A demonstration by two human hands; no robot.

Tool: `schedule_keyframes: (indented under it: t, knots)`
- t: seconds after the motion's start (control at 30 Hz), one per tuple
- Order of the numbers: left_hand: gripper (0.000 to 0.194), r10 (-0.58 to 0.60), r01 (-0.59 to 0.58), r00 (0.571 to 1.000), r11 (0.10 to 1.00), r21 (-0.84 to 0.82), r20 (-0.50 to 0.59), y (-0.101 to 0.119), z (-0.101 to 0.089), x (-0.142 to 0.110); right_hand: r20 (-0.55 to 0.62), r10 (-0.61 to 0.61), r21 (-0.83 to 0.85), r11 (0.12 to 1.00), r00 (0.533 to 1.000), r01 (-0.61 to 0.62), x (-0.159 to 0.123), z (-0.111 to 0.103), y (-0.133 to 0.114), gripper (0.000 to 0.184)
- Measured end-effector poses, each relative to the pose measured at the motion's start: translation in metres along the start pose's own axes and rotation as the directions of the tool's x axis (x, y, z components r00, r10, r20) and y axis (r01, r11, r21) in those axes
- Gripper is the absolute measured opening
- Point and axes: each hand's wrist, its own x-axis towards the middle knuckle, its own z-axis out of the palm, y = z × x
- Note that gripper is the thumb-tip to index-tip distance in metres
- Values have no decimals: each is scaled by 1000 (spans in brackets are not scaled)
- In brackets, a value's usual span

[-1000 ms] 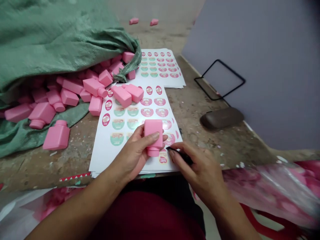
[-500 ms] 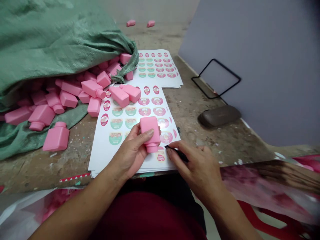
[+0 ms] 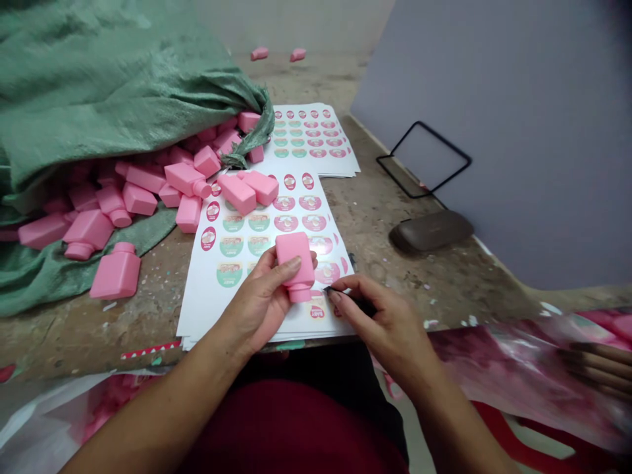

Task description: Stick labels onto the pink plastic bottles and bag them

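Observation:
My left hand (image 3: 261, 289) is wrapped round a small pink plastic bottle (image 3: 295, 258), its neck tilted down toward me and the thumb across its face. Beneath it lies a stack of sticker sheets (image 3: 197, 316) printed with round green and pink labels. In my right hand (image 3: 380, 316) is a slim black pointed tool (image 3: 365, 306), pinched between thumb and fingers; most of it is hidden. Its tip is over the sheet's right edge, near a yellow-and-pink label (image 3: 317, 311). Two pink bottles (image 3: 249, 189) lie on the upper part of this sheet.
A green woven sack (image 3: 123, 85) spills many pink bottles at the left. Another sheet stack (image 3: 340, 164) lies behind. A brown glasses case (image 3: 432, 230) and black wire frame (image 3: 422, 158) are by the grey panel. At the right, another person's hand (image 3: 600, 368) touches a plastic bag (image 3: 523, 349).
My left hand has carried the bottle slightly left and up, away from the tool's tip. My right hand stays nearly in place. Another person's hand has come in at the right edge.

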Motion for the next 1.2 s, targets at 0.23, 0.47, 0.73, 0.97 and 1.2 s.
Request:
schedule_keyframes:
  t: [0.23,0.47,0.73,0.97,1.2]
  knots:
    - [39,5,-5,1000,1000,3,-8,0,-2,0,-60,-143,-223,967,988,127,-8,5,-3,22]
    - [44,10,-10,1000,1000,-13,3,0,-3,1,-43,44,-139,989,998,-50,-14,2,-2,46]
    - [33,24,-24,1000,999,-26,2,1,-3,2,238,56,381,913,970,-146,-32,-35,-21,41]
    - [35,33,-35,999,997,74,28,1,0,-6,-279,138,415,910,950,-11,-14,-20,-26,13]
    - [26,99,-98,985,995,-16,144,-9,5,-28,-269,118,670,736,956,98,0,2,-56,25]
